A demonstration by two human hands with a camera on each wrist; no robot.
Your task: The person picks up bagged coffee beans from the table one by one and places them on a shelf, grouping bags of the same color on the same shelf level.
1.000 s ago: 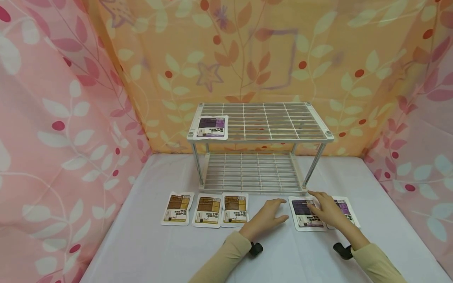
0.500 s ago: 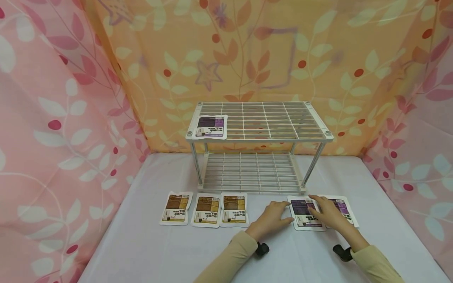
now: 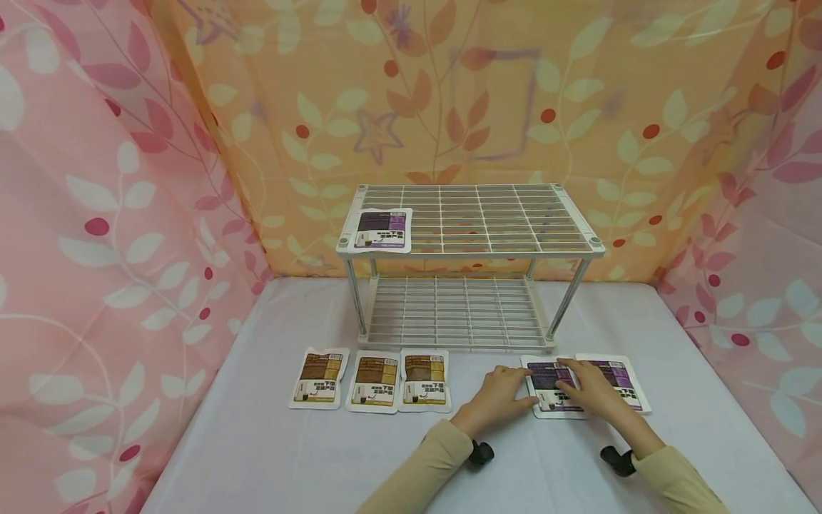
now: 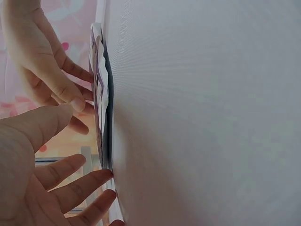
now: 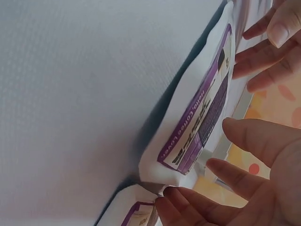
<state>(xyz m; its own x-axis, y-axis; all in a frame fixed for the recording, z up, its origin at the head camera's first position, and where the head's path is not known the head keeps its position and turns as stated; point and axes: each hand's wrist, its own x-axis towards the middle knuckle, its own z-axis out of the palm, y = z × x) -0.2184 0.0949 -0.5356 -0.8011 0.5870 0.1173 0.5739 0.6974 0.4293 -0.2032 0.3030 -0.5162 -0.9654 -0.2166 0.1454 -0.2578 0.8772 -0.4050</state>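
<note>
A white coffee pouch with a purple label (image 3: 546, 376) lies on the table between my two hands. My left hand (image 3: 493, 401) is at its left edge, thumb and fingers spread. From the other side, my right hand (image 3: 599, 391) reaches over its right edge. The right wrist view shows the right fingertips low beside the corner of this pouch (image 5: 202, 108), where it meets a second purple pouch (image 5: 136, 207); the thumb stands apart above. Edge-on in the left wrist view, the pouch (image 4: 104, 94) lies close to the left fingertips. Neither hand pinches it.
A two-tier white wire rack (image 3: 475, 255) stands behind the pouches, with another purple pouch (image 3: 383, 230) on its top tier at the front left. Three brown-labelled pouches (image 3: 320, 378) lie in a row on the left. Floral cloth (image 3: 443, 93) hangs around the table.
My left hand has moved right to the left edge of the purple pouch. The right hand has shifted slightly left and down along its right edge. The pouches have stayed in place.
</note>
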